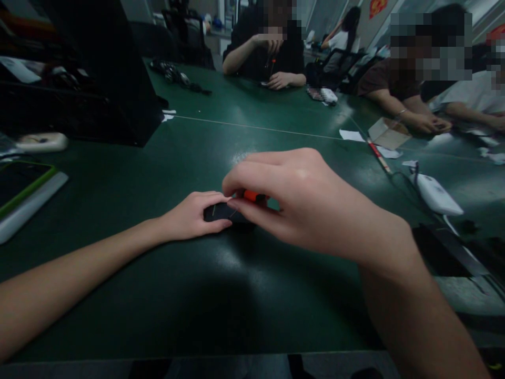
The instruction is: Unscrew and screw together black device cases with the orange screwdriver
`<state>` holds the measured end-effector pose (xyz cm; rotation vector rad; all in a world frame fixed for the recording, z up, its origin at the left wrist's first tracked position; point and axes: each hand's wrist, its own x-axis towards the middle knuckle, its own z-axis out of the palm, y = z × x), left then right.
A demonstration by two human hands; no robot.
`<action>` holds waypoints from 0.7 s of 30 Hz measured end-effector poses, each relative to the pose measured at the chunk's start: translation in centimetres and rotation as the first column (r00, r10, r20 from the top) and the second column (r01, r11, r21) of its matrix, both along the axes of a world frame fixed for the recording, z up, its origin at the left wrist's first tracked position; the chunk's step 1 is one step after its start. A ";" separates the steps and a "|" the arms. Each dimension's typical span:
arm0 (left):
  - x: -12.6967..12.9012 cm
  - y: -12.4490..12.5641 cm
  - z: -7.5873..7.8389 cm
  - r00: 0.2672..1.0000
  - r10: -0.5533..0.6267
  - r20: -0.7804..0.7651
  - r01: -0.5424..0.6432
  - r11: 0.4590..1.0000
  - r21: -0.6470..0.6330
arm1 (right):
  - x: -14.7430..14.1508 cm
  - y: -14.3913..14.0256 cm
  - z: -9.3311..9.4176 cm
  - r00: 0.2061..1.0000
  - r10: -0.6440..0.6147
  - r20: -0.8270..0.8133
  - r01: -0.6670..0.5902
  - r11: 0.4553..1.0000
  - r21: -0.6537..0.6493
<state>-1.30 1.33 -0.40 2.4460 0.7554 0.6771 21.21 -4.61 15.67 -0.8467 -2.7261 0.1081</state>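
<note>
A small dark, flat-looking object (221, 211) lies on the green table, and its kind is not clear. My left hand (199, 215) grips it from the left, thumb and fingers along its two sides. Above its right end is my right hand (284, 192), closed around a screwdriver with an orange and black handle (251, 196). The thin metal shaft points down at the dark object; whether its tip touches cannot be made out. My right fingers hide most of the handle and part of the dark object.
A black upright panel (118, 79) stands at left, near a green-edged device (27, 184). To the right are a white power adapter (438, 195) with cables, a cardboard box (389, 132) and paper scraps. Several people sit across the green table (158, 305).
</note>
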 end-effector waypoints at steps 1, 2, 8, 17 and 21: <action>0.0 0.0 0.0 1.000 -0.006 0.002 0.006 1.000 0.002 | -0.1 -0.1 0.0 1.000 0.001 0.006 -0.001 1.000 -0.015; 0.0 0.0 0.0 1.000 -0.010 0.003 0.010 1.000 -0.002 | -0.1 -0.2 0.1 1.000 -0.001 0.017 0.001 1.000 -0.031; 0.3 -0.4 0.9 1.000 0.008 -0.012 -0.009 0.998 -0.062 | -0.3 -0.6 0.1 1.000 0.023 0.018 -0.022 0.996 -0.081; 0.5 -0.8 2.0 0.999 0.001 -0.051 -0.003 0.999 -0.048 | -0.3 -0.9 0.1 0.998 0.043 0.042 -0.040 0.997 -0.073; 0.5 -0.8 2.1 0.999 0.000 -0.036 -0.002 0.999 -0.053 | -0.5 -1.3 0.0 0.995 0.063 0.078 -0.062 0.998 -0.016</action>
